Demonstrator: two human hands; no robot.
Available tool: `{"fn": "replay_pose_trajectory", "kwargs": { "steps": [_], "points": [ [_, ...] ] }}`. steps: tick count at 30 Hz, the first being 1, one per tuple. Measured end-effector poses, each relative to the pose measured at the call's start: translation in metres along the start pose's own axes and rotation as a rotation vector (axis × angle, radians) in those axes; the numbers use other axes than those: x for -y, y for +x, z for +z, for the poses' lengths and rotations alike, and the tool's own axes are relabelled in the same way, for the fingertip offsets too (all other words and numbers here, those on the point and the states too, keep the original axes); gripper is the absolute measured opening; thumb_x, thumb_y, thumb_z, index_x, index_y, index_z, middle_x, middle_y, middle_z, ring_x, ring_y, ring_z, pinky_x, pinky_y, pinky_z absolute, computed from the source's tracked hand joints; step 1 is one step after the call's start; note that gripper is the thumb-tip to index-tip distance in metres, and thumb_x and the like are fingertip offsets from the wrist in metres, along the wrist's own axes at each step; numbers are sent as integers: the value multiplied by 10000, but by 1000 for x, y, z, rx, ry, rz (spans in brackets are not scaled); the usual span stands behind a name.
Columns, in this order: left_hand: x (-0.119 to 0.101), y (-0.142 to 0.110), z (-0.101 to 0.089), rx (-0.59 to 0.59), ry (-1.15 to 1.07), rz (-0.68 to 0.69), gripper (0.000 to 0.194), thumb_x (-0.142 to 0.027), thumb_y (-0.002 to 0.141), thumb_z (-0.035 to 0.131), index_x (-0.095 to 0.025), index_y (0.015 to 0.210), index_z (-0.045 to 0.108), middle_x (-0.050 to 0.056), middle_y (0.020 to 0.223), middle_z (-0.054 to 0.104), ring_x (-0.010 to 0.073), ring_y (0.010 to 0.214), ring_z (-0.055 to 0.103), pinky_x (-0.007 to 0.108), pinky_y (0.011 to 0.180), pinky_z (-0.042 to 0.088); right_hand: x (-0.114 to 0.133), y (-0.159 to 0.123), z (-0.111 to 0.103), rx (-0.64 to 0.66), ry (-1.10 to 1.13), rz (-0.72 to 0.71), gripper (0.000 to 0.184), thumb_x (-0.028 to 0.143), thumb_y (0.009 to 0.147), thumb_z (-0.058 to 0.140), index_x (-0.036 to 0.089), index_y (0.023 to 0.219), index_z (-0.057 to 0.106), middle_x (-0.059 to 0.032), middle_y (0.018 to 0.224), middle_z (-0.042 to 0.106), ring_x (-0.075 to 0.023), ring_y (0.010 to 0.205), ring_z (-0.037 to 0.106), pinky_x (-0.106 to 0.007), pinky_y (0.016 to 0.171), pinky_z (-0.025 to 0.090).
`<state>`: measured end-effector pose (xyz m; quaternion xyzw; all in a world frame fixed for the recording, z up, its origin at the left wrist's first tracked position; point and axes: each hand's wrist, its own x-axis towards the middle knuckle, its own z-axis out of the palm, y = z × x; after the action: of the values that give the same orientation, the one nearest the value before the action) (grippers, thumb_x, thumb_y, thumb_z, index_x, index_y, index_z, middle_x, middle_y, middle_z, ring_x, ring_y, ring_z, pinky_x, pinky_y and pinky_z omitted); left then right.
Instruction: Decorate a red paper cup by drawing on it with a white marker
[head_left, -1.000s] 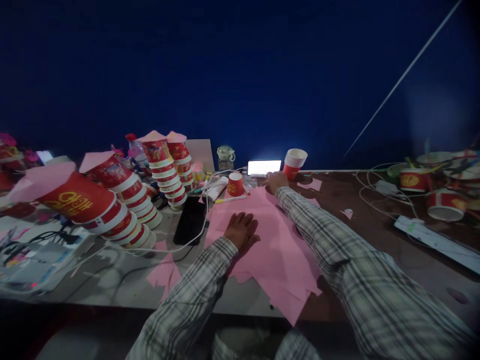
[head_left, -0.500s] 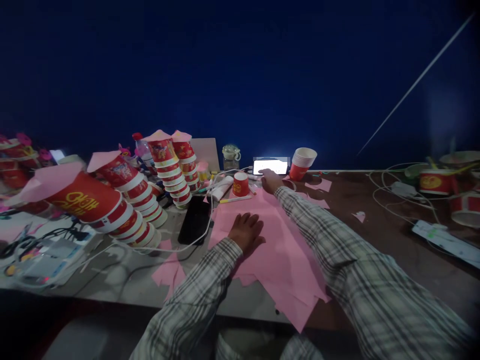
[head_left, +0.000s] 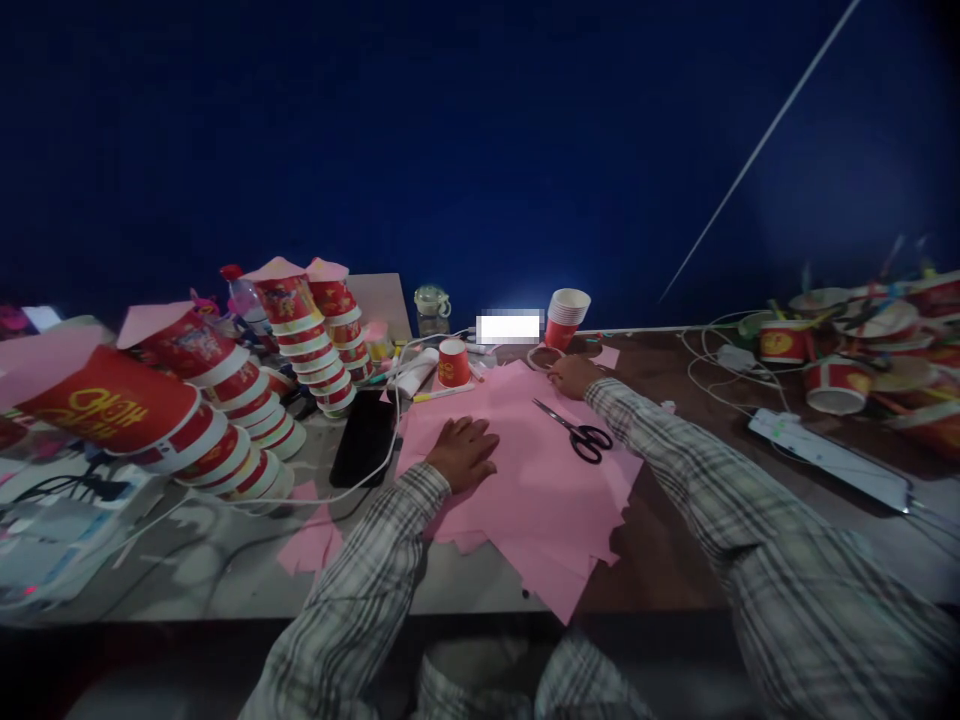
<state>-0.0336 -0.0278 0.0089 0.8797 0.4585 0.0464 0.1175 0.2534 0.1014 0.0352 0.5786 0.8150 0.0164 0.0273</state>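
My left hand lies flat with fingers spread on the pink paper sheets. My right hand reaches over their far edge, fingers stretched towards a ring that looks like a roll of tape. Fingertips meet or nearly meet the ring's near right side; contact is hard to tell. Black-handled scissors rest on the paper between both hands. Beyond my left hand stand a red paper cup, upside down, and a yellow pen. A bright, blurred screen stands at the back.
Leaning stacks of red paper cups with pink paper tops crowd the left. A dark phone and white cable lie beside the paper. Nested cups and a jar stand behind. Right are a power strip and more cups.
My right hand has drawn back from the bright screen to the ring, uncovering the scissors. My left hand remains on the paper. The camera view has turned slightly right.
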Motion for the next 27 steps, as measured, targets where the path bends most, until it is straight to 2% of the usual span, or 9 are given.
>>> {"fn": "replay_pose_trajectory", "kwargs": {
  "steps": [3,6,9,15,18,20,23,27],
  "points": [
    [4,1,-3,-13,-29,38,431,-349,917,605,-260,1338,621,103,1543,509,317,1437,439,567,1205,327,1,-4,-7,-42,37,123,348,180,956,452,130,1147,738,-189,1301,690,-320,1236,624,-482,1069,445],
    [8,3,-4,-79,-93,75,335,-287,905,599,-235,1222,695,112,1444,599,279,1343,535,496,1184,379,10,-17,-12,-41,103,120,361,223,975,448,176,1222,707,-131,1327,692,-274,1231,629,-406,1067,451],
    [10,6,-4,-126,-143,55,256,-250,863,634,-221,1091,744,109,1338,662,271,1236,595,457,1130,430,21,-47,-10,-16,157,107,381,283,995,437,185,1282,667,-112,1306,698,-241,1192,644,-345,1030,471],
    [5,7,-10,-102,-182,0,138,-261,843,643,-197,906,747,100,1127,701,256,1070,615,415,1008,484,31,-114,3,76,188,95,338,314,908,599,171,1196,703,-150,1178,691,-272,1047,681,-351,914,509],
    [2,6,-14,-70,-283,-10,163,-281,873,599,-185,846,727,83,978,699,215,951,629,349,921,506,27,-127,7,66,213,88,343,272,919,575,180,1230,689,-147,1191,664,-257,1072,665,-330,928,503],
    [1,7,-15,-64,-351,-58,192,-301,895,567,-188,891,723,65,941,694,187,876,631,318,863,516,23,-132,10,24,254,97,369,225,932,540,178,1276,664,-148,1229,649,-244,1117,648,-321,961,495],
    [2,7,-13,-134,-325,-182,206,-301,895,564,-188,990,707,75,1027,684,198,946,633,341,926,515,18,-139,15,-14,291,136,371,207,918,549,175,1270,663,-147,1223,655,-250,1081,656,-338,937,504],
    [-6,8,-7,-180,-275,-258,185,-287,853,604,-168,963,693,131,1104,649,286,1109,598,478,1048,469,19,-147,19,29,254,118,293,274,925,579,215,1189,693,-116,1151,682,-256,1055,659,-331,890,496]
  ]
}}
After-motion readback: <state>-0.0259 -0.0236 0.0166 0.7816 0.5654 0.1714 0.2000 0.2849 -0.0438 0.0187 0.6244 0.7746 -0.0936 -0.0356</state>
